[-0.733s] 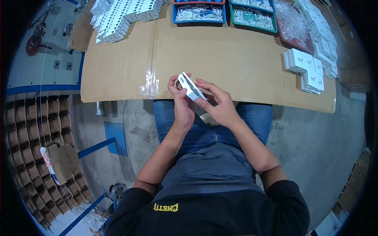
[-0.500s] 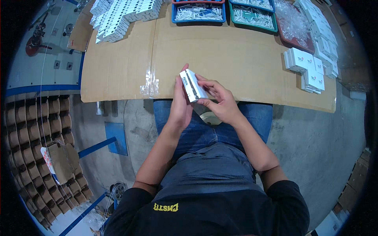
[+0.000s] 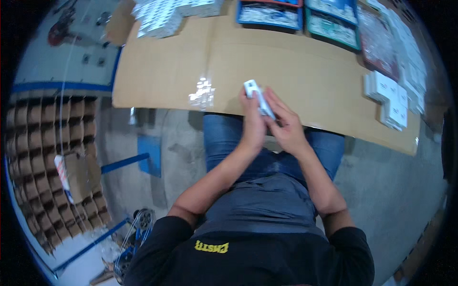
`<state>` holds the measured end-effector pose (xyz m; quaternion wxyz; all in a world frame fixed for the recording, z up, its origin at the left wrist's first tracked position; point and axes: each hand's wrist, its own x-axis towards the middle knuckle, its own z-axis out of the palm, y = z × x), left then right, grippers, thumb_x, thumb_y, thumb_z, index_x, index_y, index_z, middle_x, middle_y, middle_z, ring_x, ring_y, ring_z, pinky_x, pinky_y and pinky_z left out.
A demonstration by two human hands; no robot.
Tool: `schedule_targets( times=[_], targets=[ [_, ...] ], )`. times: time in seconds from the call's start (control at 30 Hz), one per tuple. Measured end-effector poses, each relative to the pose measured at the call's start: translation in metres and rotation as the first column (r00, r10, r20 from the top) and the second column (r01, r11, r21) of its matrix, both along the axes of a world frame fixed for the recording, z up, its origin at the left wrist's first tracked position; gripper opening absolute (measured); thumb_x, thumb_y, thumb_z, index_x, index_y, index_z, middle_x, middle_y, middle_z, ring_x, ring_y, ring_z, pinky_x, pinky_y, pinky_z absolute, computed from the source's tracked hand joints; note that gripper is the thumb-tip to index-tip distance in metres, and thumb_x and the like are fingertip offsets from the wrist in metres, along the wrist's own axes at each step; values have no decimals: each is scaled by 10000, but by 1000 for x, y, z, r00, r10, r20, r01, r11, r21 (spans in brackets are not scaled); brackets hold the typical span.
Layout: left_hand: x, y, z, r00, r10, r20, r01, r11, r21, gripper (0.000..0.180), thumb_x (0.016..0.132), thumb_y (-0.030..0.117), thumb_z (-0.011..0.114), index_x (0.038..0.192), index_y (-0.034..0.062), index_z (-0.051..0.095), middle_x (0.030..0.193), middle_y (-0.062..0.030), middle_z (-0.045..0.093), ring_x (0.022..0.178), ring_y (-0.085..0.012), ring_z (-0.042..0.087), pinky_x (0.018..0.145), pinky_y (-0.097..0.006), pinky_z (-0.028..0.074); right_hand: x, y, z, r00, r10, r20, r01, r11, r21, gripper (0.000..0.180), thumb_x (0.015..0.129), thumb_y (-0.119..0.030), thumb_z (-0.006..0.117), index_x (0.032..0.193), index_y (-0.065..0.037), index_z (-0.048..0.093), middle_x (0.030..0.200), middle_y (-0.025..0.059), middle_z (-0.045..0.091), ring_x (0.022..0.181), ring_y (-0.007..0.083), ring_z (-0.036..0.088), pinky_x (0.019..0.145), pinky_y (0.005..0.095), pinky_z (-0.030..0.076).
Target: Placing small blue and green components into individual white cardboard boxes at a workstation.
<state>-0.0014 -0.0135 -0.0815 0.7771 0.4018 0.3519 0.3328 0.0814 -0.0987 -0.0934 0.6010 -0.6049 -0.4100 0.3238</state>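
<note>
A small white box point(image 3: 253, 87), narrow and slightly blurred, is held tilted between my two hands over the near edge of the table. My left hand point(image 3: 253, 119) closes round its left side, fingers along its face. From the right, my right hand point(image 3: 288, 125) presses against the box's other side with its fingers and thumb. The hands hide much of the lower part of the box.
Brown cardboard point(image 3: 162, 71) with strips of clear tape covers the tabletop. Stacked white boxes stand far left point(image 3: 167, 16) and right point(image 3: 389, 97). Trays of small white parts point(image 3: 269, 16) and a red tray of clear plastic bags point(image 3: 377, 40) line the far side.
The whole view has shifted and turned, with the table contents now lying further right. The box has been turned in my hands, showing a narrow side, and my right fingers now lie straighter along it.
</note>
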Motion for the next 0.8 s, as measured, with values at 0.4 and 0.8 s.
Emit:
schedule_targets(
  times=[0.4, 0.8],
  targets=[
    [14, -7, -6, 991, 135, 4, -135, 990, -32, 550, 1073, 451, 354, 1459, 80, 479, 1205, -70, 573, 1106, -186, 583, 995, -350, 467, 5, 5, 9, 995, -18, 102, 17, 1000, 4, 509, 1004, -136, 671, 1490, -50, 548, 1456, 199, 611, 1322, 286, 620, 1087, 366, 478],
    [7, 3, -5, 998, 7, 59, -1, 995, -99, 589, 1091, 424, 329, 1544, 50, 371, 1398, -113, 489, 1233, -197, 511, 1049, -342, 421, 8, 6, 15, 979, -45, 199, 53, 998, -33, 466, 998, -205, 673, 1437, -64, 607, 1347, 201, 675, 1206, 287, 681, 1014, 362, 519]
  ],
)
